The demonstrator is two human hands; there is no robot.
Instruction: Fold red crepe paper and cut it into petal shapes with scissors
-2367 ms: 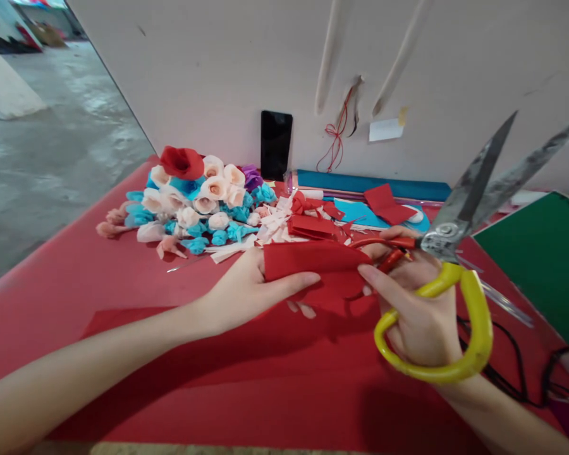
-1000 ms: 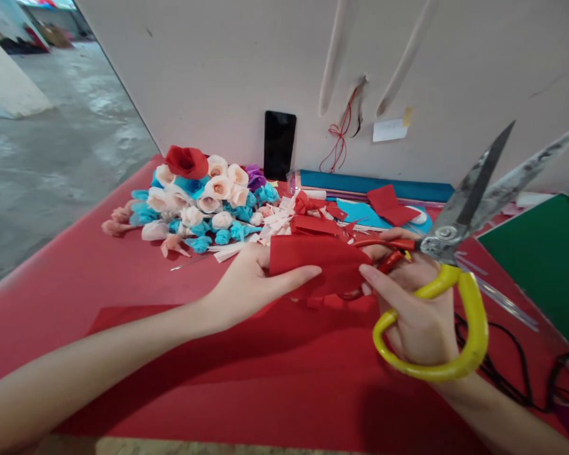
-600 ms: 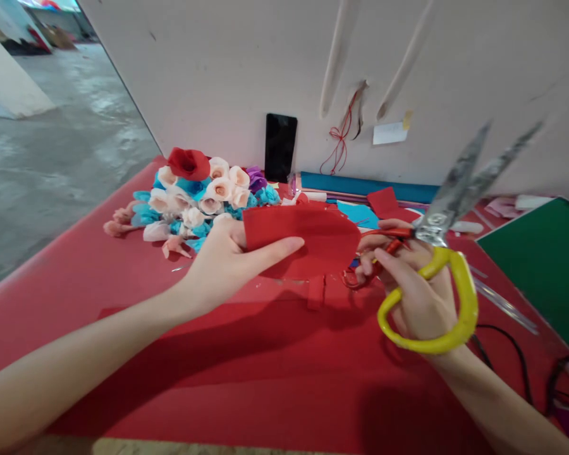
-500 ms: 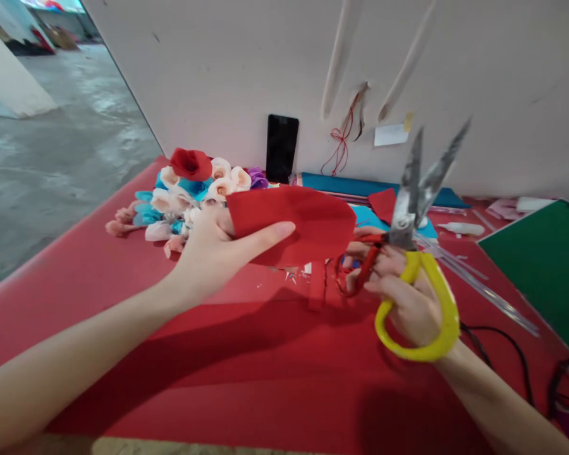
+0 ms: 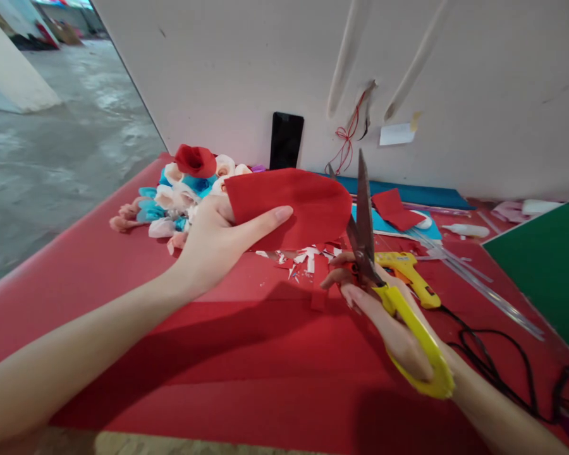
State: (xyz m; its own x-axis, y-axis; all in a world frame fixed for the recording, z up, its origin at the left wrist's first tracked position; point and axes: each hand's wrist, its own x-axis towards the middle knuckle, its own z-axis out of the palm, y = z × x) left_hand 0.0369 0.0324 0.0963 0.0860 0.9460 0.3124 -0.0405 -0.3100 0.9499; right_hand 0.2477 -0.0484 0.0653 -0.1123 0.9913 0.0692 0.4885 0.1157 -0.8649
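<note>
My left hand (image 5: 239, 237) pinches a red paper piece (image 5: 294, 202) with a rounded right end, the thumb lying on its face. A pair of scissors (image 5: 365, 234) with a yellow handle is in my right hand (image 5: 384, 309), its blades apart and pointing up. The blades stand at the paper's right edge; one blade tip shows above the paper's top edge. Whether they touch the paper I cannot tell. Paper scraps (image 5: 308, 259) lie on the red table (image 5: 246, 404) below the paper.
Paper flowers (image 5: 194, 161) are heaped at the back left. A black phone (image 5: 287, 140) leans on the wall. Behind my right hand lies a yellow glue gun (image 5: 410, 272) with a black cable (image 5: 507, 341). Clear sticks (image 5: 483, 284) and a green board (image 5: 545, 265) are at the right.
My right hand has turned and brought the scissors left, to the paper's right edge. The glue gun and more scraps have come into sight. My left hand keeps its grip on the paper.
</note>
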